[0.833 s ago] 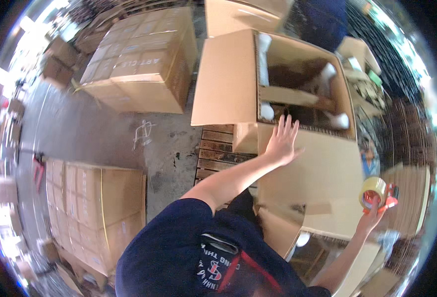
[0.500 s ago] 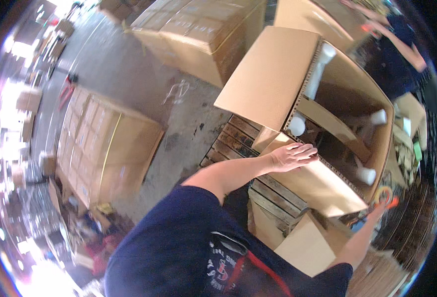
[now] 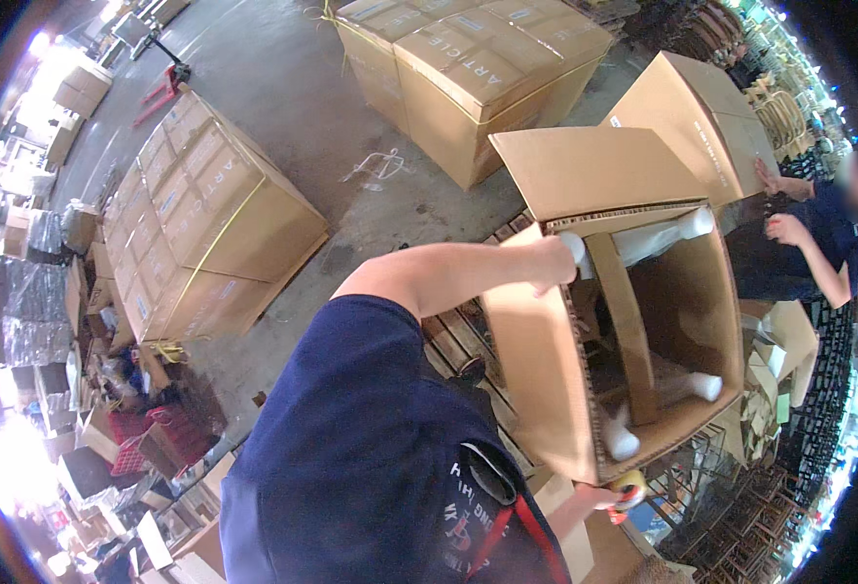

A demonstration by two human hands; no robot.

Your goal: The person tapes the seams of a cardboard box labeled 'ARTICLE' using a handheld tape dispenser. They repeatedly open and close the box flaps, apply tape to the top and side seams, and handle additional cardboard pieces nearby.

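A large open cardboard box [image 3: 536, 370] stands in front of me, one flap [image 3: 594, 170] raised on its far side. Inside are white-wrapped legs [image 3: 662, 238], with a cardboard strip [image 3: 624, 331] running across them. My left hand [image 3: 551, 263] is closed over the box's upper left corner, beside a white-wrapped leg end [image 3: 575, 251]; its fingertips are partly hidden. Low by the near corner, my right hand [image 3: 592, 499] grips an orange tape dispenser [image 3: 628, 494] with a yellowish roll. The box hides part of that hand.
A co-worker [image 3: 804, 238] stands at the right, hands by another cardboard box [image 3: 692, 127]. Strapped carton stacks stand at left [image 3: 205, 214] and far centre [image 3: 468, 78]. A wooden pallet [image 3: 453, 341] shows beneath the box. A red pallet jack [image 3: 166, 88] is far left; scrap cardboard [image 3: 774, 360] lies right.
The open box has turned in my view, its near end swinging toward me. My left hand has moved up to its corner. My right hand, with the tape dispenser, has come leftward and lower.
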